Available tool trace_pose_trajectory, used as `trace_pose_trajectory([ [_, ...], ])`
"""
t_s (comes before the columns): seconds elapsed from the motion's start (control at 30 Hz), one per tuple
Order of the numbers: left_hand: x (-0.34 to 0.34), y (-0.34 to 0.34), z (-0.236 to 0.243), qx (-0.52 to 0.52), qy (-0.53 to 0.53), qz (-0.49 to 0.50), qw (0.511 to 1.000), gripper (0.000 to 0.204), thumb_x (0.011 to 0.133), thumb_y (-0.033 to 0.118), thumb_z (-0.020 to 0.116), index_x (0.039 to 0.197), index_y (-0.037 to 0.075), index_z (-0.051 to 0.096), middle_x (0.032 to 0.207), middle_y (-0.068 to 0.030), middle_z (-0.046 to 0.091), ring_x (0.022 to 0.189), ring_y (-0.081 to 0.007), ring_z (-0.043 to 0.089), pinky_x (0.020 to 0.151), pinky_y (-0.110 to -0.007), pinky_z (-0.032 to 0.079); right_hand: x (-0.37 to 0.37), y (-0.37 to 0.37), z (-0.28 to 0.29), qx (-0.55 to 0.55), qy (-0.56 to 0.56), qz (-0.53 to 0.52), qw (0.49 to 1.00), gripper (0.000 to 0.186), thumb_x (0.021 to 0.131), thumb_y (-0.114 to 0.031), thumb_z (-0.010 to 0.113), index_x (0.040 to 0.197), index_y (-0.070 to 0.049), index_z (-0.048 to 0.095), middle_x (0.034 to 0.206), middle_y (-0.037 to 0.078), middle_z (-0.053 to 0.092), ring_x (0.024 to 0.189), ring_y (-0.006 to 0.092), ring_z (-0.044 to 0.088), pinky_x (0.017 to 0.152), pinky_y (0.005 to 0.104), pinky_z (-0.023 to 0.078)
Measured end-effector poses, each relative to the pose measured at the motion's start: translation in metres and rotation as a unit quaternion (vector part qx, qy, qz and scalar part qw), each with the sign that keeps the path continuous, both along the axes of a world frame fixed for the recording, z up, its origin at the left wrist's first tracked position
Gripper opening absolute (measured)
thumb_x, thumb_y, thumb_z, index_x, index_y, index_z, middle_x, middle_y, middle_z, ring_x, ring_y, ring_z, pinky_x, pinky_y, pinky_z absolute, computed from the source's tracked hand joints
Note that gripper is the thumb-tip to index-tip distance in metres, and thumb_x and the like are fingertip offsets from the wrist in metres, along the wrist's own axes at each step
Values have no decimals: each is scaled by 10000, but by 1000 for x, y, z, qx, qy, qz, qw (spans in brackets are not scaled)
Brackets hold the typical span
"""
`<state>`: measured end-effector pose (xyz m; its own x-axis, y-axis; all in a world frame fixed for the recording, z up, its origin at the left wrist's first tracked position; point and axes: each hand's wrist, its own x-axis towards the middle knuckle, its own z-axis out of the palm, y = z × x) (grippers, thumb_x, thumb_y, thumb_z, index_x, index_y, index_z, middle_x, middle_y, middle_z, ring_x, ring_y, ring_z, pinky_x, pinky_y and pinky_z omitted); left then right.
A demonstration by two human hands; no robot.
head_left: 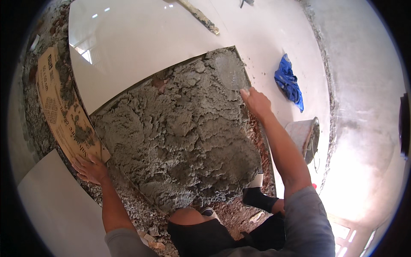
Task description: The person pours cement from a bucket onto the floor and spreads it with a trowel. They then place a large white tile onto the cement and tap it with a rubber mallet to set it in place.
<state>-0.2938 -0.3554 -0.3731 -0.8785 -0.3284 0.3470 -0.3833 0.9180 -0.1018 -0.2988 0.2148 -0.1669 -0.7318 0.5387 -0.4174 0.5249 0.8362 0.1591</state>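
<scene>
My left hand (90, 169) rests with its fingers spread on the near end of a long brown cardboard piece (58, 100), which is smeared with mortar. My right hand (257, 104) is closed at the right edge of a bed of wet grey mortar (180, 128). From it a trowel (231, 70) reaches to the mortar's far right corner. Its rounded blade is coated in mortar and lies flat on the surface, and its handle is mostly hidden in my fist. The mortar is rough and lumpy, with a smoother patch at the near edge.
Glossy white tiles (141, 47) border the mortar on the far side and right. On them lie a mortar-crusted wooden handle (201, 18), a blue cloth (289, 81) and a tipped bucket (302, 137). Another white tile (60, 205) is at the near left. Loose rubble surrounds my feet.
</scene>
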Motion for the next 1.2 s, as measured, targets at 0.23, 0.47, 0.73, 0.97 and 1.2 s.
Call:
trace_pose_trajectory([
  [0.23, -1, 4, 4, -5, 31, -21, 999, 564, 984, 506, 293, 1434, 168, 325, 1518, -46, 259, 1407, -226, 212, 1114, -503, 194, -6, 19, 35, -184, 25, -165, 969, 594, 952, -485, 366, 840, 64, 562, 633, 177, 595, 590, 290, 639, 601, 427, 503],
  [0.47, 1, 2, 0, 0, 9, -14, 1000, 582, 979, 525, 286, 1435, 165, 323, 1518, -51, 258, 1407, -227, 210, 1109, -504, 190, -12, 33, 13, -241, 12, -261, 935, 587, 945, -485, 385, 843, 66, 558, 684, 210, 598, 550, 294, 626, 548, 420, 495],
  [0.73, -1, 1, -2, 11, 31, -28, 999, 598, 971, 535, 291, 1438, 162, 322, 1523, -43, 254, 1411, -226, 196, 1116, -501, 160, -21, 24, 24, 32, -1, 82, 996, 648, 942, -550, 344, 1010, 48, 584, 855, 284, 650, 847, 390, 652, 863, 472, 451],
  [0.97, 0, 1, -1, 17, 27, -21, 999, 594, 971, 520, 293, 1437, 153, 328, 1524, -46, 254, 1412, -218, 195, 1117, -501, 157, -57, 40, 15, -133, -70, -173, 973, 509, 953, -442, 380, 996, 27, 573, 783, 206, 634, 639, 320, 639, 622, 466, 507],
  [1.2, -2, 0, 0, 23, -12, 14, 1000, 628, 949, 527, 328, 1432, 126, 356, 1522, -60, 267, 1420, -231, 180, 1134, -496, 115, -9, -5, 28, -370, 57, -350, 858, 438, 968, -453, 413, 919, -24, 485, 614, 42, 512, 428, 134, 499, 366, 291, 428],
])
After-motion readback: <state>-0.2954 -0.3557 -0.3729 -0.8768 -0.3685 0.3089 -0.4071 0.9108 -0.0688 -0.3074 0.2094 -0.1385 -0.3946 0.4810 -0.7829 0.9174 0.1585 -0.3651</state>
